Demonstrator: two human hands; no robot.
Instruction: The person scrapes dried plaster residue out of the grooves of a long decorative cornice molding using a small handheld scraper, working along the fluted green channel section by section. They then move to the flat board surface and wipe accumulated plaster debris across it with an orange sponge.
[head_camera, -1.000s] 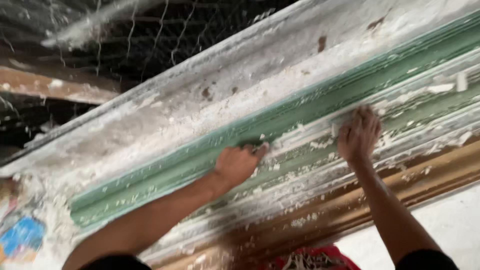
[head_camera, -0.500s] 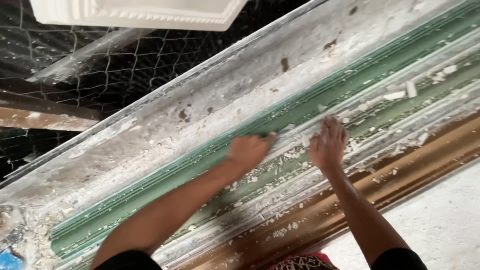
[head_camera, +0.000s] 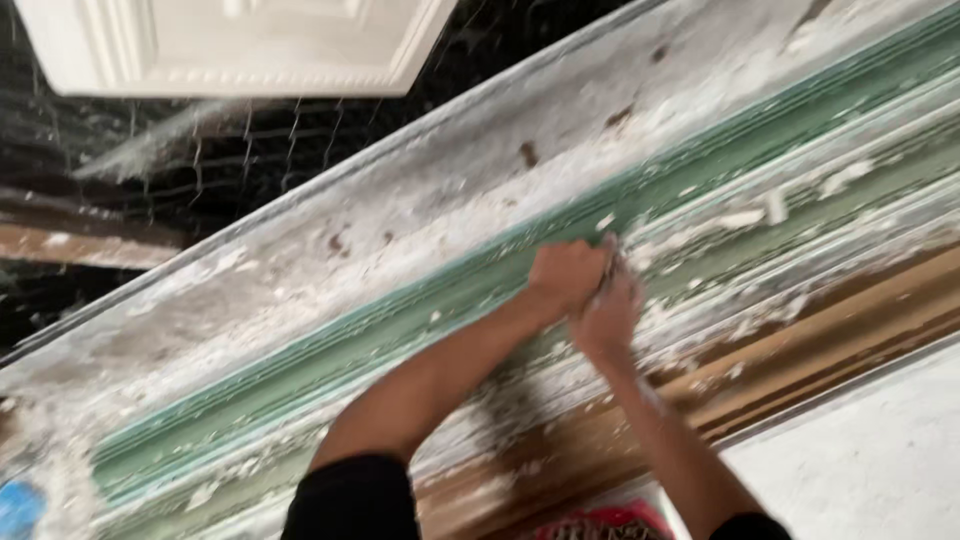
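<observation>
Head view: left hand (head_camera: 562, 275) fisted, fingers curled shut, pressed on green moulding (head_camera: 420, 310) mid-length. Right hand (head_camera: 608, 310) touching left, on plaster-caked band; fingers' state can't tell, blurred. White panel (head_camera: 240, 45) top-left, wire mesh (head_camera: 200, 160) beneath.

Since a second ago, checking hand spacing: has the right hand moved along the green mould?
Yes. The right hand has slid left along the green mould, closing the earlier gap, and now presses against the left hand.
</observation>
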